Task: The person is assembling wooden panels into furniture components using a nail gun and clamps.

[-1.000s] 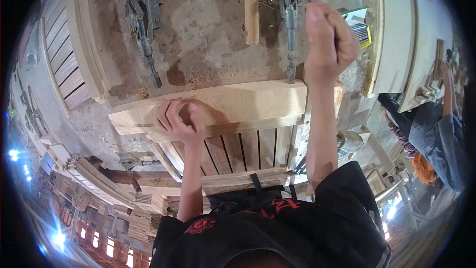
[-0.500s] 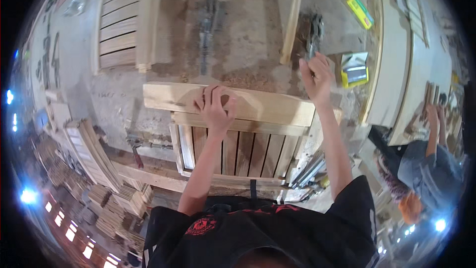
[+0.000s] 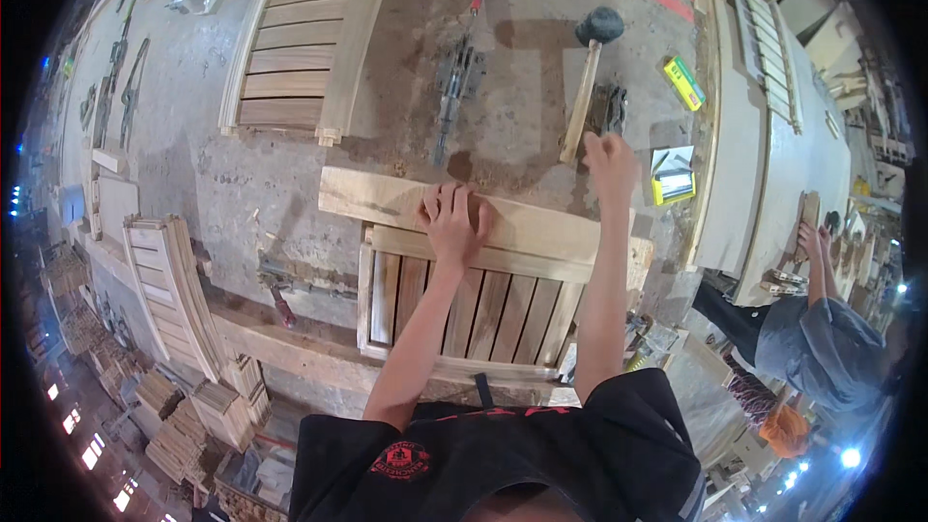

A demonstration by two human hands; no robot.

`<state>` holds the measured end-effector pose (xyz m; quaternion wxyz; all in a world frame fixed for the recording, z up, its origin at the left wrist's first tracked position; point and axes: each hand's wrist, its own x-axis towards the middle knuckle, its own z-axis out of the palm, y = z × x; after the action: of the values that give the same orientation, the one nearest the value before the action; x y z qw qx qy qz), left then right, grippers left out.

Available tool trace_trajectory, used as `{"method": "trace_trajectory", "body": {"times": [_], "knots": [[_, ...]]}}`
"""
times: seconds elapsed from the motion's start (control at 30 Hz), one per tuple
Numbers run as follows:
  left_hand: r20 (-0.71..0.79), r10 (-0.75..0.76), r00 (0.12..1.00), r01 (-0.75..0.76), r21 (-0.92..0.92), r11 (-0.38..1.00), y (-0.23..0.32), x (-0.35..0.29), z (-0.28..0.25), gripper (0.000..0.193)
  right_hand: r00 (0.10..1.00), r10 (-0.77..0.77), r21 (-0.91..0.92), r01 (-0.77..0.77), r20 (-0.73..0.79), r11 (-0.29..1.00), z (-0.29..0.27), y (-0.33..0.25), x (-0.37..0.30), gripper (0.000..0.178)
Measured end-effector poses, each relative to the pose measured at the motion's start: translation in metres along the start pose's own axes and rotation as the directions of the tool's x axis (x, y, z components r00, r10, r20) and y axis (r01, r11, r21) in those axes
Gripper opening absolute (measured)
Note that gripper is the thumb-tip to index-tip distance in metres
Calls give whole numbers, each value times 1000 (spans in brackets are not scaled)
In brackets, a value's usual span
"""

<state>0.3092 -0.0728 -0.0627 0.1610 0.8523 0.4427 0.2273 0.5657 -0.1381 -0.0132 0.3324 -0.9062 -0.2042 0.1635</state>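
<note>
Fingers, left hand: bent, slightly apart, rested on plank; right hand, far side: curled, any grip cannot be told; plank could be skewed by uneven pressure

The long pale wooden board looks smooth and matt, with natural grain. The slatted brown wooden panel is also matt, its slats even. The wide grey-brown work surface appears rough and stained. The long grey metal clamp has a dull finish. The dark-headed mallet with wooden handle looks matt. The black short-sleeved shirt is of soft, matt cloth.
</note>
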Motion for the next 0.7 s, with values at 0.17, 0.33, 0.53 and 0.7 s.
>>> {"method": "trace_trajectory", "body": {"times": [0.17,0.33,0.53,0.7], "knots": [[89,-137,987,163,-479,863,-15,-1,-49,13,946,-245,391,147,214,908,72,-117,48,38],[150,-183,972,227,-365,903,-58,-7,-188,8,954,-111,493,-42,277,869,155,-145,196,36],[159,-254,954,252,36,967,-159,-35,-249,10,923,208,757,-385,325,528,194,-182,213,44],[478,-350,805,400,-1,917,-170,-37,-242,11,718,-507,852,-234,476,468,117,-205,140,36]]}}
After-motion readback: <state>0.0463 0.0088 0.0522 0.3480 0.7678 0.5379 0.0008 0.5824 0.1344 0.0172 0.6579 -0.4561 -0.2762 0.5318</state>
